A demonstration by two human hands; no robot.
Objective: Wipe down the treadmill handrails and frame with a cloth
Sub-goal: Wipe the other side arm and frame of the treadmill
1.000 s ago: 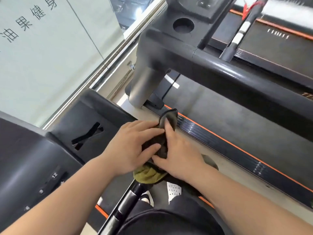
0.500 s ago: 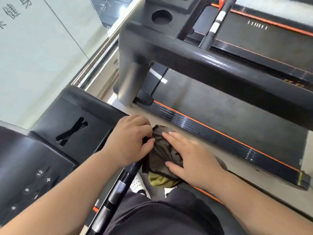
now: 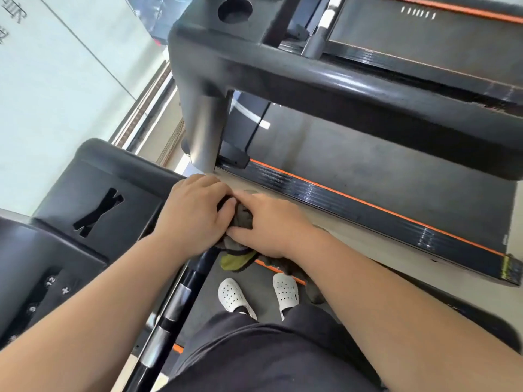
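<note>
A dark grey cloth with a yellow-green underside is bunched over the top end of the black handrail, which has silver grip bands. My left hand curls over the cloth from the left and grips it against the rail end. From the right, my right hand lies on the cloth with straight fingers and presses it. Most of the cloth is hidden under both hands; a loose part hangs below my right wrist.
The treadmill console with buttons is at my left. A neighbouring treadmill's thick handrail, grey upright post and orange-striped side rail lie ahead. White clogs stand on the belt below. A glass wall is far left.
The cloth's raised tip has been pushed down and bunched. Both hands have closed together over it at the rail end. The view has tilted down, showing my feet.
</note>
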